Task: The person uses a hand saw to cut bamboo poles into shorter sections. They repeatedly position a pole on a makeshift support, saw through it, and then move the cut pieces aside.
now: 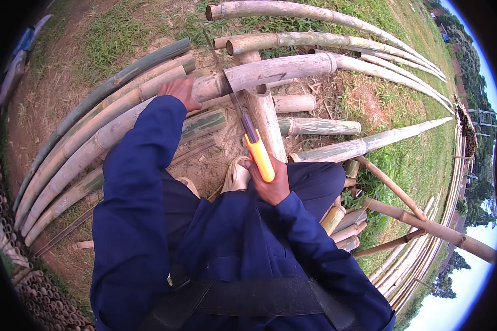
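Observation:
A thick bamboo pole (284,68) lies across in front of me, propped on an upright-running bamboo support (268,118). My left hand (180,92) grips this pole from above, just left of a dark band on it. My right hand (271,185) is closed round the orange-yellow handle of a handsaw (258,151). The saw's thin blade crosses the pole at the dark band, its tip pointing up and away. How deep the blade sits in the bamboo I cannot tell. Near the right hand is my light-coloured shoe (237,175).
Several long bamboo poles (107,105) fan out to the left, and more poles (337,39) stretch away at the far right. Cut bamboo pieces (319,126) lie beyond my right knee. A bamboo frame (425,225) stands at the right. Stacked bamboo ends (44,295) fill the lower left.

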A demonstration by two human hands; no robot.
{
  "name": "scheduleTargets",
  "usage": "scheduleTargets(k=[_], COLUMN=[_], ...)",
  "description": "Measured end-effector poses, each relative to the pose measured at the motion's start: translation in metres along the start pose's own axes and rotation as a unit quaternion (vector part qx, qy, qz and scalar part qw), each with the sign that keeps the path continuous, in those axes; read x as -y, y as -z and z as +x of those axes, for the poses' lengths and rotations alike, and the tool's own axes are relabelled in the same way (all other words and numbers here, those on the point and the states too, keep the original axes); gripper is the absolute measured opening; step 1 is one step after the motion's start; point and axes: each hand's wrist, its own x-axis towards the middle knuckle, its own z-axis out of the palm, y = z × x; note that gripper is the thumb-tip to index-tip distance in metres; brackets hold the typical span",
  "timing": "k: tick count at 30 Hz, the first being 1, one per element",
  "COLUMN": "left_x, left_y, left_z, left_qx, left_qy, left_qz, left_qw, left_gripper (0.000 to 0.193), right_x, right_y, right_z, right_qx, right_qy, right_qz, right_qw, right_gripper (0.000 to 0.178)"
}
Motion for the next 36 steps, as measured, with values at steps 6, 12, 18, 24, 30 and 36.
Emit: scheduleTargets(k=[6, 12, 18, 24, 30, 36], left_x=[0.001, -0.019, -0.005, 0.007, -0.004, 0.009], left_y=[0.002, 0.009, 0.000, 0.012, 0.008, 0.017], left_z=[0.001, -0.006, -0.008, 0.012, 0.000, 0.019], left_qx=[0.044, 0.069, 0.067, 0.062, 0.027, 0.094], left_qy=[0.017, -0.018, 0.014, 0.012, -0.033, 0.024], left_qz=[0.014, 0.028, -0.003, -0.010, -0.030, -0.030], left_qw=[0.999, 0.997, 0.998, 0.998, 0.999, 0.995], left_gripper=[0.067, 0.066, 0.069, 0.070, 0.070, 0.089], right_x=[0.010, -0.008, -0.004, -0.008, -0.009, -0.004], right_y=[0.049, -0.021, 0.016, 0.049, -0.020, 0.043], right_z=[-0.105, 0.056, -0.047, -0.103, 0.049, -0.094], right_qx=[0.012, -0.027, 0.001, -0.015, -0.009, 0.008], right_qy=[-0.041, 0.042, -0.062, -0.014, -0.013, -0.034], right_qz=[-0.058, 0.012, 0.038, -0.039, 0.056, -0.010], right_qw=[0.997, 0.999, 0.997, 0.999, 0.998, 0.999], right_gripper=[0.028, 0.017, 0.022, 0.029, 0.016, 0.035])
